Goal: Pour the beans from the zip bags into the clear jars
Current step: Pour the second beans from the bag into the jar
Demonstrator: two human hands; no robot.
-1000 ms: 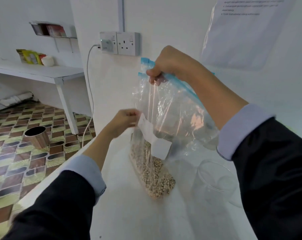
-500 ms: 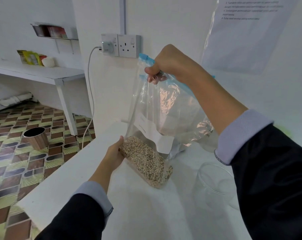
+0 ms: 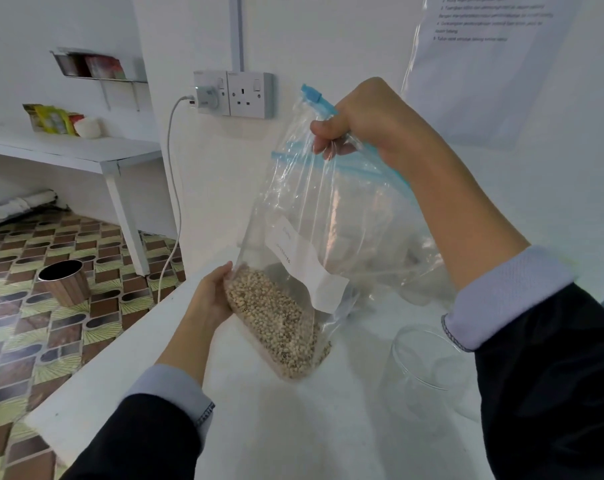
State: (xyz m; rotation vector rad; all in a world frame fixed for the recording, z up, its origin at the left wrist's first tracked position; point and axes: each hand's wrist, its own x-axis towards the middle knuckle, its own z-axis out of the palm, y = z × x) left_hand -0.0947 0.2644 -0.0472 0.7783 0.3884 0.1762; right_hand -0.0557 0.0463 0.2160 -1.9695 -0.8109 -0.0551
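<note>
None of the beans [image 3: 276, 320] has reached the clear jar [image 3: 428, 372], which stands empty at lower right of the frame on the white table [image 3: 127, 372]. At centre, the right hand [image 3: 370, 123] pinches the zip bag [image 3: 314, 216] by its blue top. The left hand [image 3: 212, 297] cups the bean-filled bottom corner, fingers relaxed. Pouring seems wholly ahead.

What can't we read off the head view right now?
- Clear jar: its right side is hidden by the right sleeve; contents unclear.
- Zip bag label: print too small to read.
- Bag mouth: bunched in the right hand, so open or sealed is unclear.
- Left hand fingers: behind the beans.
</note>
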